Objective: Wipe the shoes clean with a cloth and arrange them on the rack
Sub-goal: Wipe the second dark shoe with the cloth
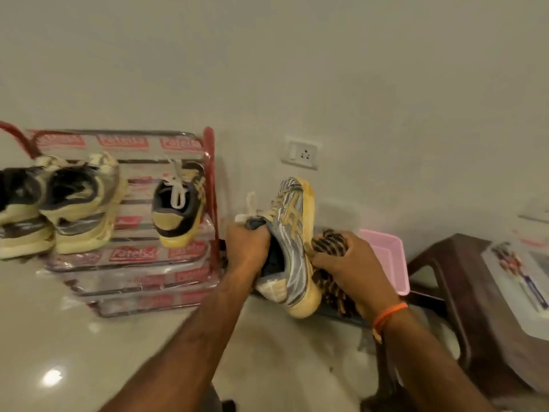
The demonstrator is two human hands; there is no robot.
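Note:
My left hand (pixel 249 251) grips a grey and yellow sneaker (pixel 292 233) by its collar, toe pointing up toward the wall. My right hand (pixel 353 263) holds a brown striped cloth (pixel 328 248) bunched against the sneaker's sole edge. The red shoe rack (pixel 209 173), its bars wrapped in printed plastic, stands at the left. On its upper tier sit a matching sneaker (pixel 178 209), heel toward me, and two more sneakers (pixel 68 203) at the far left.
A pink plastic tub (pixel 389 257) sits against the wall behind my right hand. A brown plastic stool (pixel 463 281) at the right carries a white box (pixel 517 281). A wall socket (pixel 301 153) is above the held sneaker. The floor is pale and glossy.

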